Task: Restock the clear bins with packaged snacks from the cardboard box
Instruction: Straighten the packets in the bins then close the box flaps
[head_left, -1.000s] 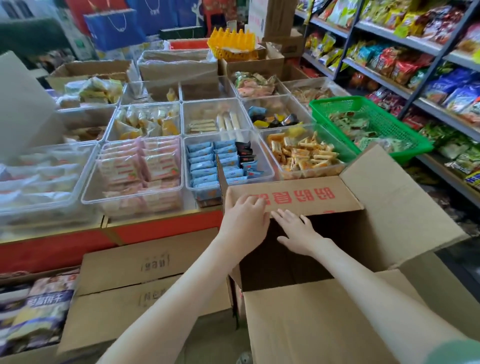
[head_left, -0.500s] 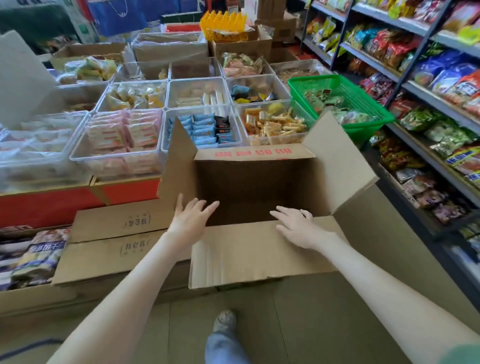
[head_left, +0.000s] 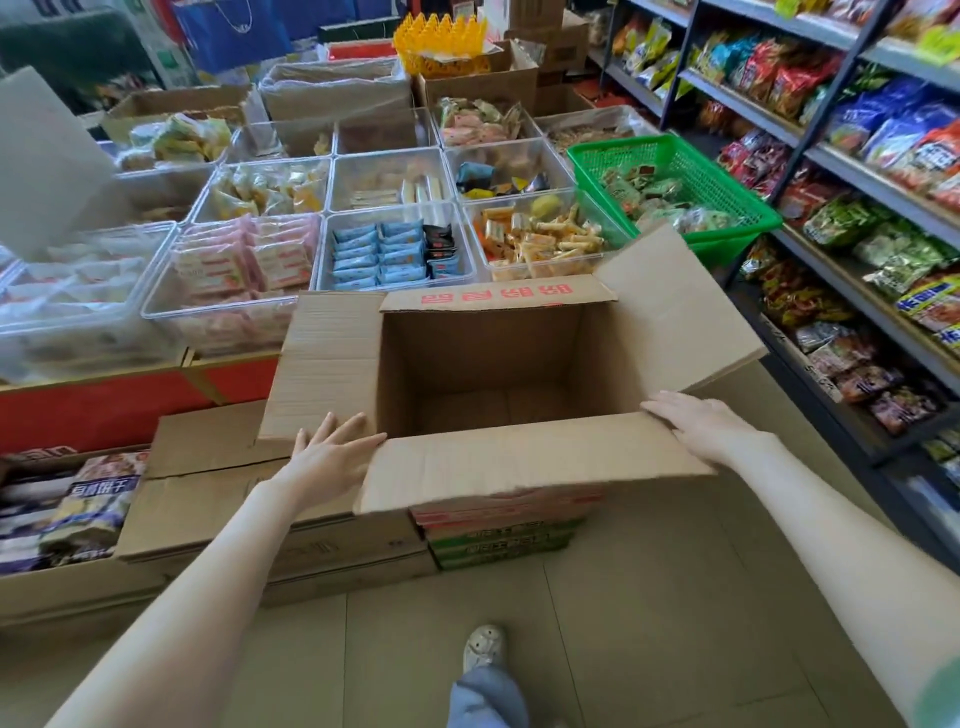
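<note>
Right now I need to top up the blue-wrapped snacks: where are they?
Head view, centre: the blue-wrapped snacks sit in the front-row bin just behind the cardboard box, between the pink packets and the orange sticks.

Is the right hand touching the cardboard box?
Touching. The head view shows the right hand lying flat, fingers straight, on the right end of the near flap of the box, with no gap.

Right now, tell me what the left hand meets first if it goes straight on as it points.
Most likely the left flap of the cardboard box; the left hand seems to reach its edge, though depth is unclear.
</note>
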